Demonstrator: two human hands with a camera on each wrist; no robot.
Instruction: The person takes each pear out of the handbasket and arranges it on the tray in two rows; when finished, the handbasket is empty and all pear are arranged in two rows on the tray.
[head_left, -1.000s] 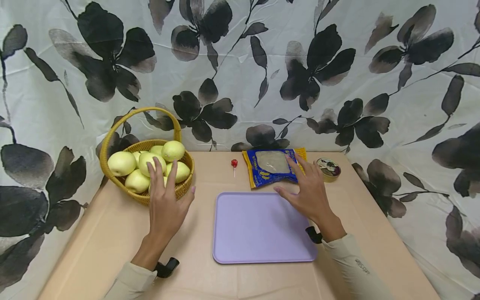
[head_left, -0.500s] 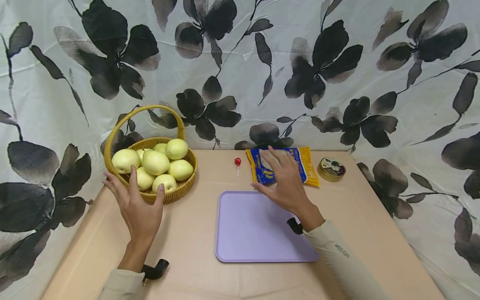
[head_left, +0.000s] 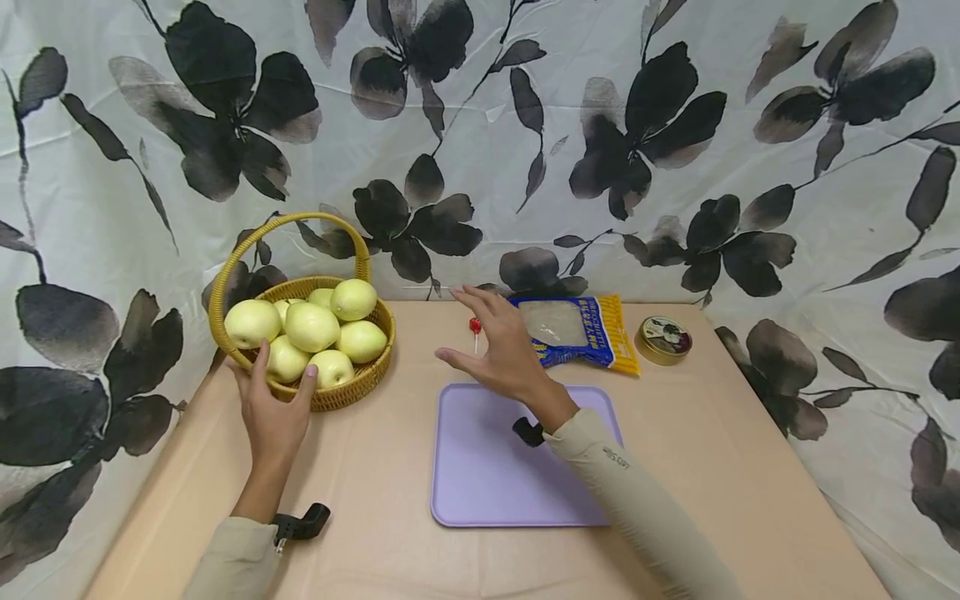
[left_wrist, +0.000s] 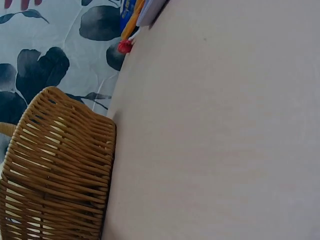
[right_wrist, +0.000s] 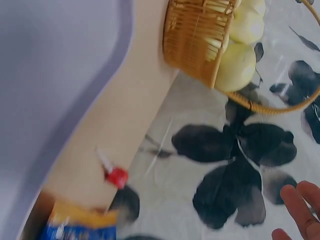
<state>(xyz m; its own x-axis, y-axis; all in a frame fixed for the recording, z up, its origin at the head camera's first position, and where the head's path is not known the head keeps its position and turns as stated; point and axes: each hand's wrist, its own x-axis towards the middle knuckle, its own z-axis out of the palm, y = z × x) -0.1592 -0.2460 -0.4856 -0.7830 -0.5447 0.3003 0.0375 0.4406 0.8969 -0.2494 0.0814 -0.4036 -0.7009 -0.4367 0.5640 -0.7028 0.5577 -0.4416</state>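
Observation:
A wicker basket (head_left: 356,390) with a tall arched handle stands at the back left, filled with several pale yellow-green fruits (head_left: 311,326). My left hand (head_left: 273,417) is at its near left side, index finger at the rim and thumb against the front wall, fingers extended. In the left wrist view the woven wall (left_wrist: 60,170) shows close up. My right hand (head_left: 504,350) hovers over the far edge of the lilac tray (head_left: 517,475), fingers spread and holding nothing. Just past its fingers lies a red lollipop (head_left: 475,326). The hand hides part of a blue and yellow food packet (head_left: 592,333).
A round tin (head_left: 663,339) with a dark patterned lid sits at the back right of the table (head_left: 382,517). Behind the table hangs a white cloth (head_left: 525,167) printed with dark flowers.
My right hand has moved left from over the packet towards the lollipop. The left hand went left and down from over the fruits, then in against the basket's side.

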